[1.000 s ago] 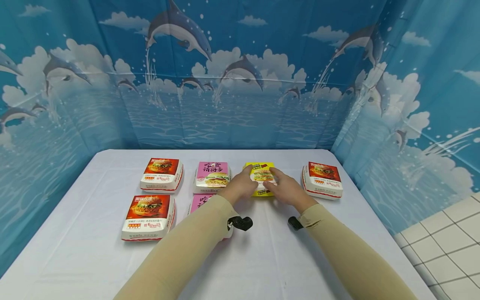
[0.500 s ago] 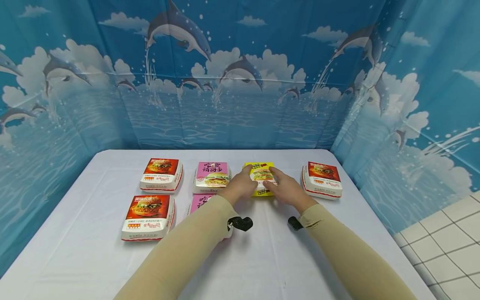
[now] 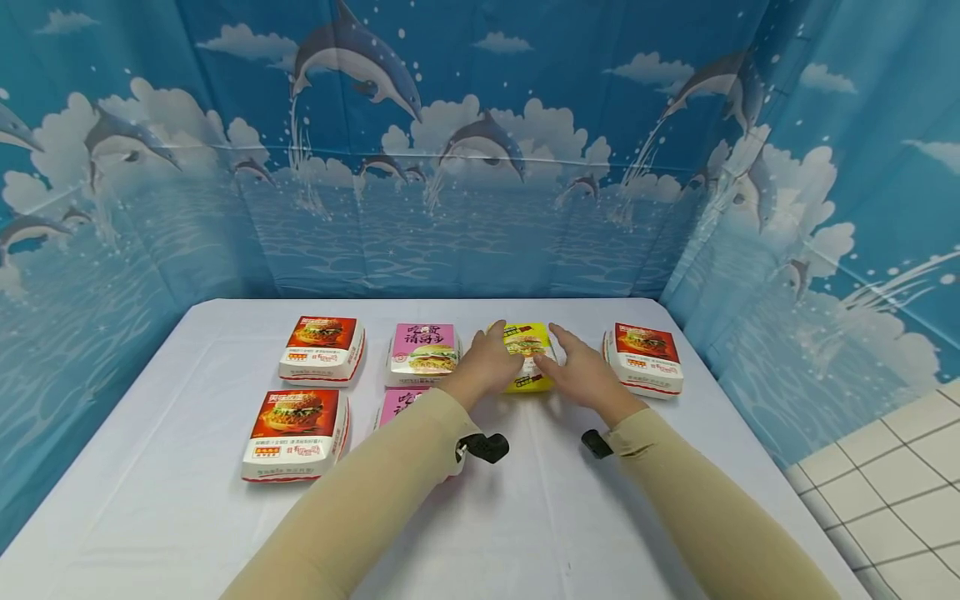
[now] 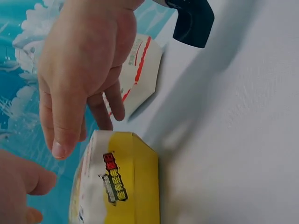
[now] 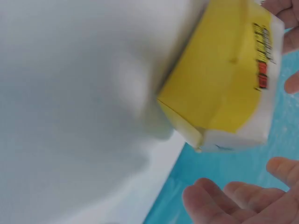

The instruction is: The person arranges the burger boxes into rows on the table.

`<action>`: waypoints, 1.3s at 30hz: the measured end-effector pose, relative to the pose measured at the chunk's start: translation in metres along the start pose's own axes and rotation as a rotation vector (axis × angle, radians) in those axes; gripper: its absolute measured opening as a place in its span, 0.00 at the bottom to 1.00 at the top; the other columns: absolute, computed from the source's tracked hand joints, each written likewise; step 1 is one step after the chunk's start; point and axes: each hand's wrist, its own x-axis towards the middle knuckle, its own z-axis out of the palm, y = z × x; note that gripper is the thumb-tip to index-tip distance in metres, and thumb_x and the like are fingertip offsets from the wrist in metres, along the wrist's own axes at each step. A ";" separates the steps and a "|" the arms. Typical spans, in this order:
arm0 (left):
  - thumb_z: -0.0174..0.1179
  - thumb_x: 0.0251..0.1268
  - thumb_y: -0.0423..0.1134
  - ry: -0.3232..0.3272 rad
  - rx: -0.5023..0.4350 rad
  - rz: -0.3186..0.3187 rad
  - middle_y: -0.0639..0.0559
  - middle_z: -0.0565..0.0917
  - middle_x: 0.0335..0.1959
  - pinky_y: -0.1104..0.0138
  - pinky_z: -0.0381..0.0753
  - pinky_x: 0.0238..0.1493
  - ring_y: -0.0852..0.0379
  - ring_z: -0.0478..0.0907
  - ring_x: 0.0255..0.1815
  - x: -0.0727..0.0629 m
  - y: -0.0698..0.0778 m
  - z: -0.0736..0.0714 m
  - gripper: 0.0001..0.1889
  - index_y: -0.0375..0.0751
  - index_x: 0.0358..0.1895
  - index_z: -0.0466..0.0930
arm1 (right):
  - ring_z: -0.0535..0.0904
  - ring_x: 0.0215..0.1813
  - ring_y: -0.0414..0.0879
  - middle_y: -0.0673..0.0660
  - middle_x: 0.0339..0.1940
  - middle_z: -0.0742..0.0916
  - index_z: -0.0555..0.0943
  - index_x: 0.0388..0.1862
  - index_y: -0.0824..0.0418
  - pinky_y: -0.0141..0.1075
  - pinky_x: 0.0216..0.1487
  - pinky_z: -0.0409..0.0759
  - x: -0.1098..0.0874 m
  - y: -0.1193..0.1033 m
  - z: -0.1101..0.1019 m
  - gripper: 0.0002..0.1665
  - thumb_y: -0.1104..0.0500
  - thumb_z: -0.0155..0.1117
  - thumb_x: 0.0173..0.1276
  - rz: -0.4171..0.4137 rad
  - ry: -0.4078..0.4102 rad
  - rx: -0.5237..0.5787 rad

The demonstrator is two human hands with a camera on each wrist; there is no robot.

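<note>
A yellow-and-white burger box (image 3: 527, 358) rests on the white table near its back edge, between my two hands. On its left side is my left hand (image 3: 487, 364), fingers extended; in the left wrist view the same hand (image 4: 86, 74) is beside the box's end, and whether the fingertips touch it I cannot tell. To the right of the box is my right hand (image 3: 585, 371), fingers spread and relaxed. The right wrist view shows a gap between that hand (image 5: 252, 203) and the yellow box (image 5: 219, 79).
Left of the hands, a pink burger box (image 3: 423, 354) stands behind another pink box (image 3: 397, 406), partly hidden by my left sleeve. Two red burger boxes (image 3: 321, 350) (image 3: 295, 435) are farther left, and one red box (image 3: 642, 358) sits at the right. A dolphin curtain (image 3: 465, 225) borders the table.
Both hands have loosened from the sides of the yellow burger box. The right hand has shifted slightly right, its fingers spreading; the left hand's fingers have lifted a little. The boxes stay in place.
</note>
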 end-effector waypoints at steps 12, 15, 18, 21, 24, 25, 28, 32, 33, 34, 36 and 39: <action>0.56 0.79 0.56 0.068 0.010 0.153 0.46 0.50 0.89 0.44 0.63 0.82 0.46 0.52 0.88 -0.010 0.038 0.011 0.39 0.55 0.86 0.51 | 0.66 0.80 0.69 0.68 0.83 0.67 0.58 0.86 0.60 0.67 0.76 0.68 -0.020 0.023 -0.047 0.42 0.45 0.57 0.82 -0.025 0.226 -0.035; 0.55 0.79 0.58 0.044 0.009 0.190 0.48 0.50 0.89 0.46 0.63 0.83 0.48 0.54 0.87 -0.009 0.045 0.015 0.40 0.54 0.87 0.50 | 0.61 0.83 0.69 0.68 0.84 0.66 0.59 0.85 0.61 0.68 0.79 0.62 -0.023 0.037 -0.059 0.42 0.46 0.57 0.82 -0.005 0.254 -0.057; 0.54 0.80 0.58 0.026 -0.004 0.232 0.47 0.51 0.89 0.50 0.62 0.84 0.49 0.54 0.88 -0.009 0.052 0.020 0.40 0.52 0.87 0.50 | 0.59 0.83 0.69 0.69 0.84 0.66 0.59 0.85 0.63 0.69 0.79 0.61 -0.025 0.053 -0.069 0.42 0.46 0.57 0.81 0.002 0.267 -0.062; 0.55 0.80 0.59 0.013 -0.013 0.255 0.48 0.51 0.89 0.51 0.61 0.84 0.51 0.54 0.88 -0.007 0.060 0.028 0.41 0.53 0.87 0.49 | 0.58 0.83 0.71 0.71 0.84 0.65 0.59 0.85 0.64 0.71 0.78 0.60 -0.026 0.068 -0.076 0.42 0.47 0.57 0.81 0.004 0.276 -0.059; 0.55 0.79 0.59 -0.003 -0.024 0.255 0.51 0.52 0.88 0.51 0.63 0.83 0.52 0.54 0.87 -0.004 0.068 0.037 0.41 0.55 0.87 0.49 | 0.55 0.84 0.74 0.73 0.85 0.61 0.57 0.85 0.64 0.74 0.77 0.58 -0.029 0.081 -0.082 0.43 0.46 0.56 0.81 0.033 0.268 -0.056; 0.55 0.79 0.59 -0.008 -0.031 0.256 0.51 0.52 0.88 0.51 0.63 0.83 0.52 0.54 0.87 -0.004 0.070 0.040 0.41 0.55 0.87 0.49 | 0.53 0.83 0.75 0.74 0.85 0.60 0.56 0.86 0.64 0.74 0.77 0.57 -0.029 0.085 -0.084 0.43 0.45 0.56 0.82 0.047 0.262 -0.056; 0.56 0.79 0.59 -0.024 -0.050 0.259 0.52 0.53 0.88 0.50 0.64 0.83 0.52 0.55 0.87 -0.002 0.077 0.048 0.41 0.55 0.87 0.50 | 0.51 0.83 0.78 0.77 0.85 0.56 0.55 0.86 0.65 0.76 0.76 0.55 -0.031 0.097 -0.086 0.45 0.44 0.56 0.82 0.083 0.248 -0.062; 0.56 0.79 0.60 -0.045 -0.062 0.260 0.53 0.55 0.88 0.51 0.64 0.83 0.53 0.56 0.87 0.000 0.086 0.059 0.41 0.55 0.87 0.50 | 0.51 0.82 0.79 0.78 0.84 0.55 0.53 0.86 0.67 0.76 0.76 0.56 -0.032 0.113 -0.086 0.46 0.44 0.56 0.82 0.109 0.235 -0.061; 0.56 0.79 0.59 -0.052 -0.065 0.260 0.54 0.55 0.88 0.51 0.64 0.83 0.53 0.56 0.87 0.001 0.088 0.062 0.41 0.55 0.87 0.50 | 0.51 0.83 0.79 0.79 0.84 0.54 0.53 0.86 0.67 0.76 0.76 0.56 -0.033 0.116 -0.086 0.46 0.44 0.56 0.82 0.114 0.230 -0.058; 0.56 0.79 0.59 -0.057 -0.067 0.260 0.54 0.56 0.87 0.52 0.64 0.83 0.53 0.57 0.87 0.001 0.090 0.064 0.41 0.55 0.87 0.50 | 0.51 0.83 0.79 0.79 0.84 0.54 0.52 0.86 0.68 0.75 0.76 0.56 -0.033 0.119 -0.086 0.47 0.43 0.55 0.82 0.118 0.223 -0.061; 0.56 0.79 0.58 -0.067 -0.069 0.259 0.54 0.56 0.87 0.52 0.64 0.83 0.53 0.57 0.86 0.003 0.094 0.070 0.40 0.54 0.87 0.51 | 0.51 0.82 0.79 0.80 0.84 0.54 0.51 0.86 0.67 0.75 0.77 0.56 -0.034 0.125 -0.086 0.48 0.42 0.55 0.83 0.126 0.201 -0.073; 0.55 0.79 0.58 -0.083 -0.061 0.260 0.54 0.58 0.87 0.53 0.64 0.83 0.54 0.58 0.86 0.005 0.100 0.080 0.40 0.52 0.86 0.52 | 0.52 0.82 0.79 0.80 0.83 0.55 0.49 0.87 0.67 0.74 0.77 0.57 -0.035 0.131 -0.086 0.50 0.40 0.54 0.83 0.131 0.161 -0.078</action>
